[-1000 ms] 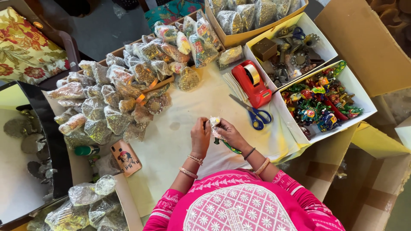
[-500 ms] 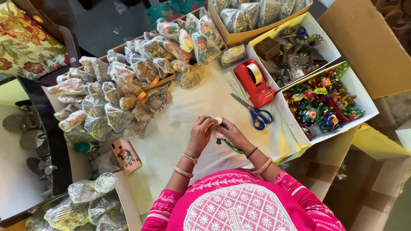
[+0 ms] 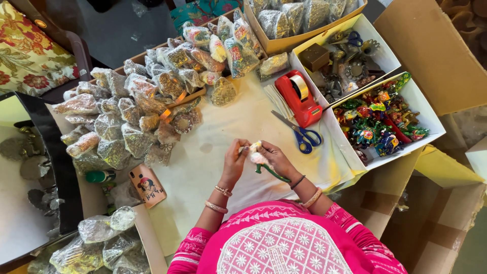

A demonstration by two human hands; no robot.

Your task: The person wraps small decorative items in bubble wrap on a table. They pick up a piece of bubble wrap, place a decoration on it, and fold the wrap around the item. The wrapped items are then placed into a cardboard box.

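White wad (image 3: pixel 256 153) in both hands' grip, left (image 3: pixel 236 161), right (image 3: pixel 274 161); green stem (image 3: pixel 274 172) trailing down-right

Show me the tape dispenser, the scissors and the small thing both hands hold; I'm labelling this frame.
red tape dispenser (image 3: pixel 300 99), head view, on its red body beside the roll.
blue-handled scissors (image 3: pixel 306 138), head view, on the handle loops.
small white item (image 3: pixel 255 152), head view, on the part showing between the hands.

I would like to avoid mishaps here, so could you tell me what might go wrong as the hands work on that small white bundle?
The green stem hanging from the small white bundle could snag between the left hand and right hand. The blue-handled scissors lie open nearby, perhaps within an elbow's sweep.
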